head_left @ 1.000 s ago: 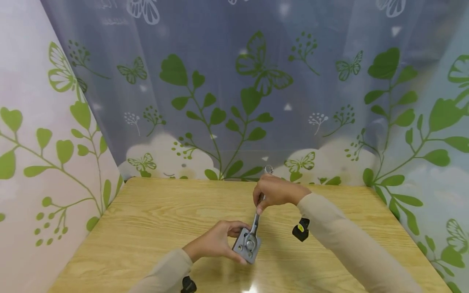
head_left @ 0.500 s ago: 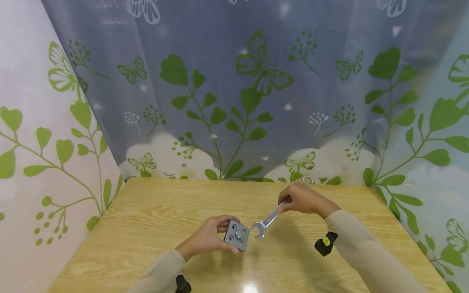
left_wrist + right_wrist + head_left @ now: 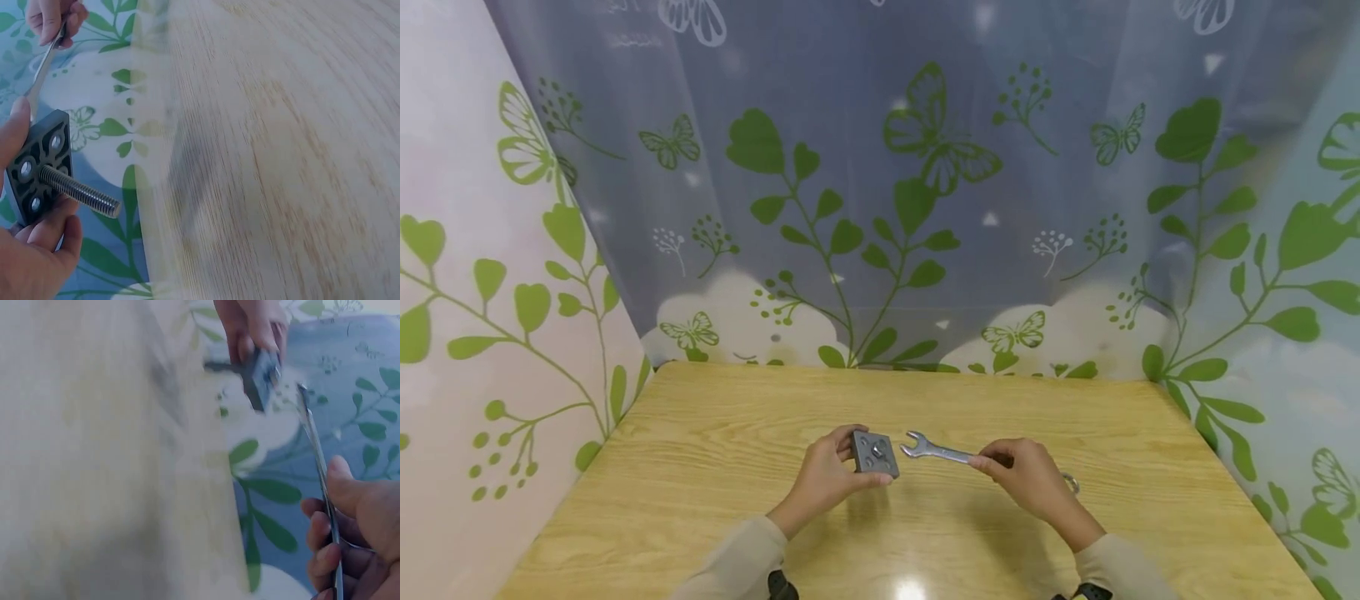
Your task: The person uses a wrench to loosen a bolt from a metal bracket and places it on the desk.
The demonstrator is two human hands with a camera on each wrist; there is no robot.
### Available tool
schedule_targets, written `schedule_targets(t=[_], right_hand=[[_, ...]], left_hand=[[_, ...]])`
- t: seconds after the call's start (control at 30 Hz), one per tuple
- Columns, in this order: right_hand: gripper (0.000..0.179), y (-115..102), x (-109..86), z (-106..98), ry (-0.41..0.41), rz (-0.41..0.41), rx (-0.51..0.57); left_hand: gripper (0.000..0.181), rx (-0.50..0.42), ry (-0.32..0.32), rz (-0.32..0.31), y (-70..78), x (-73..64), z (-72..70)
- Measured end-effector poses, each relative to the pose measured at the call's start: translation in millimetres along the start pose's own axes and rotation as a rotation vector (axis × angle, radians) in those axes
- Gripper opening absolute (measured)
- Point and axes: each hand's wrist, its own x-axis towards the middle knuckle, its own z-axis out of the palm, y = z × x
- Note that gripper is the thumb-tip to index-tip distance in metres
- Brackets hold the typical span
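Note:
My left hand (image 3: pixel 822 479) grips a square dark-grey plate (image 3: pixel 867 461) by its edges, with the thumb at the near edge. The plate has round holes around a bolt (image 3: pixel 877 451) through its middle. Seen from the left wrist, the bolt's long threaded shank (image 3: pixel 84 192) sticks out of the ribbed back. My right hand (image 3: pixel 1030 479) holds a silver combination wrench (image 3: pixel 946 454) by its shaft. The wrench's open end points at the plate, with a small gap between them. Its ring end shows behind the right hand. Both things are held above the table.
A light wood-grain table (image 3: pixel 737 417) lies below the hands. Behind it hangs a blue-grey curtain (image 3: pixel 850 108) printed with green leaves and butterflies, and similar printed panels stand at left and right.
The wrench has come off the bolt head and swung down to the right, now lying nearly level. The left hand has moved a little left and away with the plate, tilting it.

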Motion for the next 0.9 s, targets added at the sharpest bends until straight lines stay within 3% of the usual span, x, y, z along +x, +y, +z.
schedule_targets(t=[0.17, 0.37, 0.53, 0.67, 0.77, 0.9], right_hand=[[0.026, -7.5, -9.6, 30.0, 0.051, 0.038, 0.12], [0.026, -14.9, -16.6, 52.3, 0.114, 0.054, 0.186], [0.027, -17.7, -18.5, 60.6, 0.133, 0.062, 0.219], [0.029, -17.1, -19.4, 62.3, 0.113, 0.05, 0.23], [0.029, -15.8, -20.3, 62.7, 0.094, 0.037, 0.224], [0.029, -15.7, -21.3, 64.7, 0.083, 0.046, 0.232]], left_hand=[[0.081, -0.001, 0.053, 0.023, 1.5, 0.2, 3.4], [0.083, 0.021, 0.062, 0.054, 3.3, -0.3, 5.8], [0.082, 0.03, 0.061, 0.051, 6.2, -0.1, 6.0], [0.077, 0.034, 0.06, 0.038, 18.9, -4.2, 6.3], [0.077, 0.035, 0.059, 0.036, 17.4, -3.8, 8.2], [0.082, 0.027, 0.051, 0.054, 4.4, -0.1, 10.3]])
